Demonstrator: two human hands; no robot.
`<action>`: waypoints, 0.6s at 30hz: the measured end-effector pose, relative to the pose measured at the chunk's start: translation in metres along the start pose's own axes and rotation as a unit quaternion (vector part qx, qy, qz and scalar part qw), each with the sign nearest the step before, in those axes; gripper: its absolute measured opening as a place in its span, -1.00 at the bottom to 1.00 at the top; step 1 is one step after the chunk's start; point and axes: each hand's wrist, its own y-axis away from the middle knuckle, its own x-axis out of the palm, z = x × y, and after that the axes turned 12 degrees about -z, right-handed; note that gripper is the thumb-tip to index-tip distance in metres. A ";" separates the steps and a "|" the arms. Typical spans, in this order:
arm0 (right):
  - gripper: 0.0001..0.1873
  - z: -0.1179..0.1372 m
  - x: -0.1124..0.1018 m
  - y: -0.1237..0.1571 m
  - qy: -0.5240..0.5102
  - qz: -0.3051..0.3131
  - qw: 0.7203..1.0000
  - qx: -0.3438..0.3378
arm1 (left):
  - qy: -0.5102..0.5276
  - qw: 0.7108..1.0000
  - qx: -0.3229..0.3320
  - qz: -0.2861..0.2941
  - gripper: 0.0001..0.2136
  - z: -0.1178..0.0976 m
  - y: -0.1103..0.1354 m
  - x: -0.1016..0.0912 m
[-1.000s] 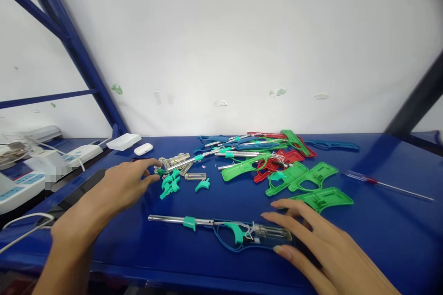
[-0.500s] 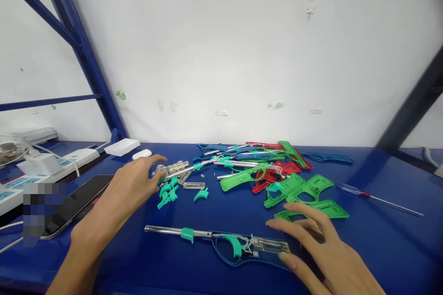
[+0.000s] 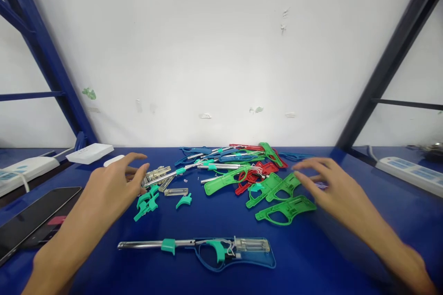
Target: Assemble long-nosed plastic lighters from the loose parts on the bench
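A half-open stick lighter (image 3: 242,258) lies in front of me: a blue half shell with a metal tube, a teal trigger (image 3: 218,250) and a clear fuel tank (image 3: 254,244). Over the clear tanks at the left is my left hand (image 3: 112,189), thumb and fingers apart. Several loose teal triggers (image 3: 147,205) lie just below its fingertips. My right hand (image 3: 341,191) hovers open beside the green half shells (image 3: 290,207), nothing visible in it. Beneath its fingers a bit of the screwdriver's clear handle (image 3: 321,185) shows; the rest is hidden.
Behind lies a pile of blue, red and green lighter shells (image 3: 224,177) with metal tubes. A phone (image 3: 38,216), a white box (image 3: 90,153) and a power strip (image 3: 29,173) are at left. Another power strip (image 3: 411,175) is at right. Rack posts (image 3: 375,62) flank the white wall.
My right hand has left the lighter's shell end and moved up and right to the screwdriver. My left hand stays near the clear tanks. The view has turned to the right.
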 end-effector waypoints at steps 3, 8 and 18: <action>-0.75 -0.017 0.002 -0.057 0.042 0.028 0.999 -0.007 | -0.011 0.999 -0.013 0.049 -0.79 -0.005 -0.002 -0.005; -0.69 -0.045 0.019 -0.095 0.106 0.024 0.993 0.045 | 0.006 0.998 -0.034 0.043 -0.77 -0.013 -0.005 -0.009; -0.64 -0.043 0.057 -0.068 0.083 0.085 0.990 0.081 | 0.058 0.998 -0.022 -0.013 -0.70 -0.021 0.003 -0.021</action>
